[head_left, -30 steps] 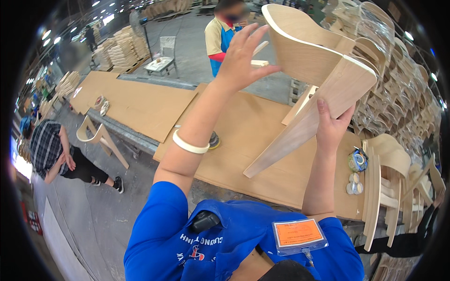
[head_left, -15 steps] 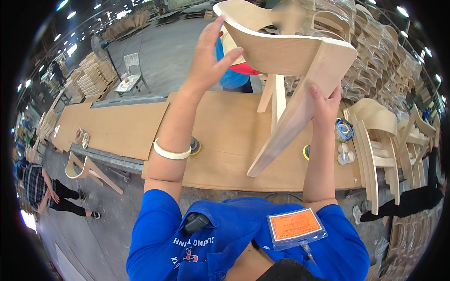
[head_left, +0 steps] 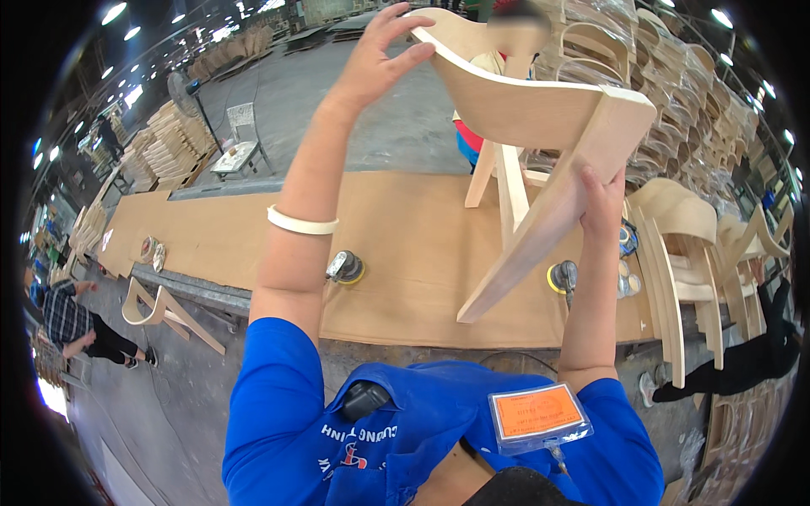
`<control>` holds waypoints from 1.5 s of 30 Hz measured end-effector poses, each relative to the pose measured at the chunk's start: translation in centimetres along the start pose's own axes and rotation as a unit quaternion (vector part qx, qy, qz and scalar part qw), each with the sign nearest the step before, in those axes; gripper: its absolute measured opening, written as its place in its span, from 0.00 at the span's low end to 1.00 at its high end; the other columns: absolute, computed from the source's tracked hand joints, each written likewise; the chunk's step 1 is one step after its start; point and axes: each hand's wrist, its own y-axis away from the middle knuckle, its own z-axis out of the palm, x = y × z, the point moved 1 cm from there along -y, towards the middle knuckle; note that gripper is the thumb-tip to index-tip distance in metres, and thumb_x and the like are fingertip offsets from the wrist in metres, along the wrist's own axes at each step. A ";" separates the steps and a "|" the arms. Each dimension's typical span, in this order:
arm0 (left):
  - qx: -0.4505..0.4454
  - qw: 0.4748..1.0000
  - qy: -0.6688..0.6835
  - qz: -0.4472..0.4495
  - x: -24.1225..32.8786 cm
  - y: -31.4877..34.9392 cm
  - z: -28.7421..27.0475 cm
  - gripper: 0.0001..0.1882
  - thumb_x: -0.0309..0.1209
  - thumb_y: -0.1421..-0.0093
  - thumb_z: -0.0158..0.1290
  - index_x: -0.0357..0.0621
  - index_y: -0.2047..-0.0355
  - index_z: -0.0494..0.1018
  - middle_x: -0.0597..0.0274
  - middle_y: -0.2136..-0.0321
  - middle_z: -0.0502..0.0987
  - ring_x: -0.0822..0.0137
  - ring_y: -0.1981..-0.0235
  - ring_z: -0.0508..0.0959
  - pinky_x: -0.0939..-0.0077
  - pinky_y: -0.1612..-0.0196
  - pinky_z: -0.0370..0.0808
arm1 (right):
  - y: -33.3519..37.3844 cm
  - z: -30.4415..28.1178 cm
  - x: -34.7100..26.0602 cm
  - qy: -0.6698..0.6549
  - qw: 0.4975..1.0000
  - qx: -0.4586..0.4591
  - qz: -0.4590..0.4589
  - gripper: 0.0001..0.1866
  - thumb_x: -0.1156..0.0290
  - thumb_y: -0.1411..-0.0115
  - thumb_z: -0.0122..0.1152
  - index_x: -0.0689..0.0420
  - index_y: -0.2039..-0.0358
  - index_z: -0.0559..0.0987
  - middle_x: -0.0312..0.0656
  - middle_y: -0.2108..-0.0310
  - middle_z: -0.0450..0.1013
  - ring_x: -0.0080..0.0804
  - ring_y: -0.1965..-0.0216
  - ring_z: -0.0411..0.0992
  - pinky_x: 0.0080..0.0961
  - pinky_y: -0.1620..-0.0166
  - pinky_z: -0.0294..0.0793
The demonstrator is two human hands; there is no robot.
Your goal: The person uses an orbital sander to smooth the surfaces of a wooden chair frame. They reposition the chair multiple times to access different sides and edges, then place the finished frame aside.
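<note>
A pale, unfinished wooden chair frame [head_left: 523, 105] with a curved backrest and slanted legs is tilted over the workbench. My left hand [head_left: 371, 63] is at the left end of the backrest, its thumb on the outer face and its fingers at the upper edge. Lower on the right, my right hand [head_left: 603, 207] is wrapped round the broad slanted leg, with some fingers hidden behind it. Two disc sanders lie on the bench: one sander [head_left: 344, 267] beside my left forearm, the other sander [head_left: 561, 277] beside my right.
Brown cardboard [head_left: 405, 312] covers the bench. Several chair frames [head_left: 675, 219] are stacked at its right end, with wrapped stacks [head_left: 675, 110] behind. Another chair frame [head_left: 156, 312] stands on the floor at left. People are at left [head_left: 72, 316], at right [head_left: 734, 363] and across the bench.
The chair frame has shifted slightly right and down, with my right hand on its leg. My left hand now sits higher against the backrest end. The person at left has moved.
</note>
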 end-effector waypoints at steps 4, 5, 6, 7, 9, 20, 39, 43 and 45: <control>-0.006 0.999 0.046 0.027 -0.8 -0.5 -0.3 0.19 0.32 0.45 0.56 0.43 0.53 0.70 0.59 0.49 0.70 0.63 0.46 0.68 0.70 0.42 0.61 | 0.4 0.5 -0.7 0.014 1.000 0.013 0.017 0.38 0.73 0.53 0.70 0.62 0.44 0.60 0.45 0.52 0.68 0.32 0.52 0.70 0.30 0.51 0.73; -0.015 0.998 0.052 0.025 -0.6 -0.5 -0.4 0.17 0.31 0.46 0.57 0.43 0.55 0.71 0.60 0.49 0.70 0.64 0.46 0.68 0.71 0.41 0.61 | 0.5 0.7 -0.9 0.016 1.000 0.015 0.013 0.38 0.73 0.53 0.70 0.62 0.43 0.60 0.46 0.52 0.68 0.33 0.52 0.70 0.30 0.51 0.74; -0.025 0.998 0.060 0.025 -0.4 -0.5 -0.5 0.16 0.31 0.47 0.57 0.43 0.58 0.72 0.60 0.50 0.70 0.64 0.45 0.68 0.71 0.41 0.61 | 0.6 1.0 -1.0 0.015 1.000 0.011 0.013 0.38 0.73 0.53 0.70 0.62 0.44 0.60 0.46 0.52 0.68 0.33 0.53 0.70 0.30 0.52 0.74; -0.011 0.998 0.049 0.039 -0.1 -0.5 -0.6 0.19 0.32 0.47 0.59 0.43 0.55 0.71 0.60 0.52 0.71 0.64 0.48 0.69 0.71 0.43 0.63 | 0.8 1.2 -1.1 0.016 1.000 0.023 0.014 0.38 0.74 0.53 0.70 0.62 0.44 0.60 0.46 0.52 0.68 0.33 0.53 0.71 0.29 0.52 0.74; 0.013 0.998 0.049 0.045 0.6 -0.8 -0.4 0.19 0.33 0.49 0.61 0.42 0.58 0.72 0.61 0.55 0.73 0.64 0.51 0.71 0.72 0.46 0.65 | 1.0 1.2 -1.6 0.019 0.999 0.034 0.004 0.37 0.74 0.53 0.70 0.62 0.45 0.61 0.46 0.53 0.69 0.33 0.53 0.71 0.29 0.53 0.75; 0.060 0.998 0.009 0.004 6.5 1.7 -3.7 0.15 0.26 0.51 0.60 0.38 0.63 0.72 0.63 0.61 0.72 0.67 0.57 0.71 0.74 0.49 0.65 | 0.4 0.9 -1.4 -0.066 0.997 -0.026 0.009 0.35 0.70 0.54 0.73 0.61 0.47 0.66 0.42 0.55 0.72 0.25 0.52 0.70 0.26 0.49 0.70; 0.280 0.952 -0.122 -0.020 11.9 11.3 -5.3 0.28 0.50 0.44 0.57 0.36 0.60 0.68 0.58 0.62 0.69 0.64 0.60 0.71 0.71 0.56 0.70 | -2.3 6.7 4.0 0.200 0.964 -0.024 -0.176 0.37 0.51 0.55 0.69 0.60 0.51 0.66 0.46 0.64 0.73 0.36 0.63 0.74 0.30 0.59 0.72; 0.232 0.968 -0.089 0.025 12.3 10.1 -4.5 0.24 0.45 0.42 0.58 0.36 0.58 0.68 0.58 0.60 0.70 0.66 0.59 0.71 0.72 0.54 0.69 | -0.7 5.1 4.2 0.216 0.963 0.004 -0.162 0.37 0.50 0.54 0.69 0.60 0.50 0.66 0.45 0.63 0.73 0.36 0.62 0.73 0.30 0.59 0.72; 0.201 0.975 -0.086 0.029 12.5 9.5 -4.1 0.22 0.41 0.41 0.57 0.36 0.57 0.68 0.58 0.59 0.70 0.67 0.58 0.71 0.72 0.53 0.69 | -0.2 3.9 4.6 0.174 0.976 0.017 -0.133 0.37 0.50 0.53 0.68 0.60 0.50 0.66 0.46 0.61 0.72 0.37 0.60 0.72 0.30 0.57 0.71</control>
